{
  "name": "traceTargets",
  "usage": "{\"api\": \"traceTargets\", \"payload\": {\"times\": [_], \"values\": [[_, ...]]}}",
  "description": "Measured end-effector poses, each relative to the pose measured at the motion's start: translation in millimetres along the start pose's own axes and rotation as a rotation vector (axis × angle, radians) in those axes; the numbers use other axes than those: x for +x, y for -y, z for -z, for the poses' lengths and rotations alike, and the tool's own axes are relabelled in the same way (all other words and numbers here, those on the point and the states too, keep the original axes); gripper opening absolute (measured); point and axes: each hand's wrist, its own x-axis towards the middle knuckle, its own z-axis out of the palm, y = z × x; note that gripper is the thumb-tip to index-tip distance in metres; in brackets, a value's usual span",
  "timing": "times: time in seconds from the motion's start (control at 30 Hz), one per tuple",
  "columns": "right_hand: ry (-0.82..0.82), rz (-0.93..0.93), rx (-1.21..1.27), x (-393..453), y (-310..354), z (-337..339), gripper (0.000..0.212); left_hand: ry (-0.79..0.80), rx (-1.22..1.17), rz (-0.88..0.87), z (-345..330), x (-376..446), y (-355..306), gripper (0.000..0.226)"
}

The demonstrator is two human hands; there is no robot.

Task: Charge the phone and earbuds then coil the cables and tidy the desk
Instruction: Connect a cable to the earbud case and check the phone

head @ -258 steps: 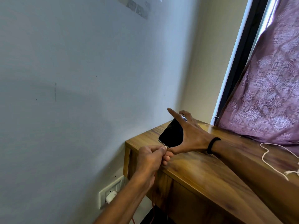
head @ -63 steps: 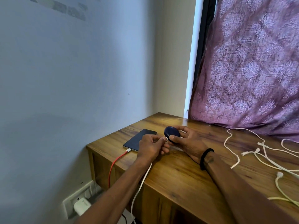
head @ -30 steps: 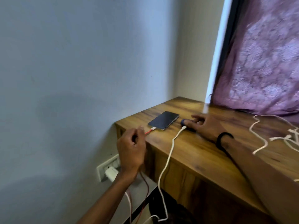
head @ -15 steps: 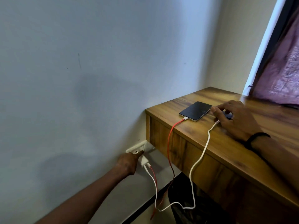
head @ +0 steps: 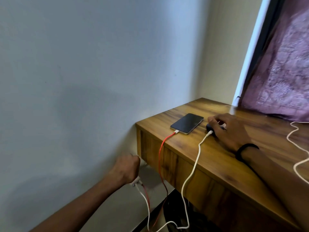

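Beside the phone [head: 187, 123] on the desk [head: 217, 158], the right hand [head: 229, 129] covers the earbuds case [head: 209, 127], fingers loosely curved. Below the desk, the left hand [head: 127, 169] fists at the charger [head: 135, 181]; grip hidden.

Dark phone [head: 187, 123] flat and face up near the desk [head: 215, 158] corner, screen black. Red cable [head: 160, 152] plugged into its near end, running over the desk's front edge and hanging down. Dark, rounded earbuds case [head: 209, 127] just right of the phone, mostly covered. White cable [head: 194, 162] plugged into the case, draped over the same edge and looping low. More loose white cables [head: 299, 148] lying uncoiled at the far right of the desktop.
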Motion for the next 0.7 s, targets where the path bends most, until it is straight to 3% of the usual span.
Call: {"api": "traceTargets", "payload": {"times": [0.1, 0.13, 0.17, 0.23, 0.3, 0.37, 0.47, 0.7], "values": [[-0.05, -0.039, -0.007, 4.3, -6.3, -3.6, 0.03, -0.644, -0.391, 0.005, 60.7, -11.0, -14.0, 0.019], [-0.063, -0.062, -0.017, 6.0, -8.9, -5.3, 0.034, -0.772, -0.52, 0.007, 81.7, -12.7, -23.6, 0.017], [-0.071, -0.081, -0.025, 7.3, -11.8, -5.3, 0.037, -0.799, -0.634, 0.019, 99.6, -9.3, -35.7, 0.02], [-0.075, -0.099, -0.015, 8.1, -14.3, -5.4, 0.038, -0.611, -0.725, 0.078, 118.6, 10.3, -60.6, 0.05], [-0.076, -0.107, 0.0, 8.1, -14.6, -3.8, 0.037, -0.326, -0.595, 0.118, 122.5, 36.9, -85.6, 0.093], [-0.085, -0.112, 0.007, 7.6, -14.4, -2.2, 0.037, -0.149, -0.457, 0.152, 123.5, 56.8, -105.5, 0.112], [-0.095, -0.13, 0.023, 5.6, -12.3, -0.8, 0.035, -0.1, -0.357, 0.174, 121.9, 81.5, -121.5, 0.107], [-0.074, -0.161, 0.07, 6.6, -10.9, -0.9, 0.032, -0.088, -0.47, 0.211, 122.3, 114.0, -124.6, 0.088]]}}
